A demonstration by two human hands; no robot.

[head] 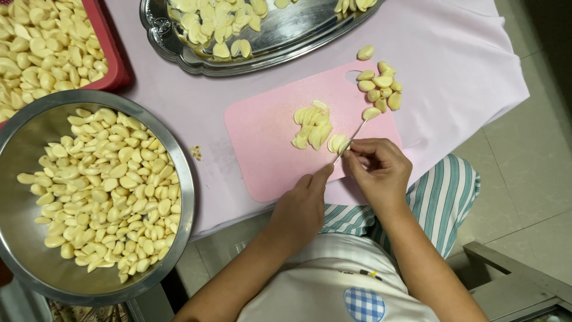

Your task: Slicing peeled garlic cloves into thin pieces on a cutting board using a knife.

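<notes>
A pink cutting board (pixel 268 155) lies on a pale cloth. My right hand (pixel 378 170) grips a thin knife (pixel 351 141) whose blade rests on a garlic clove (pixel 338 143) near the board's middle. Fingers of my left hand (pixel 301 206) reach toward that clove from the board's near edge, a fingertip close beside it. A small pile of cut garlic slices (pixel 311 125) sits just left of the blade. Several whole peeled cloves (pixel 380 86) lie at the board's far right corner.
A large steel bowl (pixel 18 149) full of peeled cloves stands at the left. A red basket (pixel 113 53) of cloves is at top left, a silver tray (pixel 298 42) with cut pieces at the top. The table edge and tiled floor lie to the right.
</notes>
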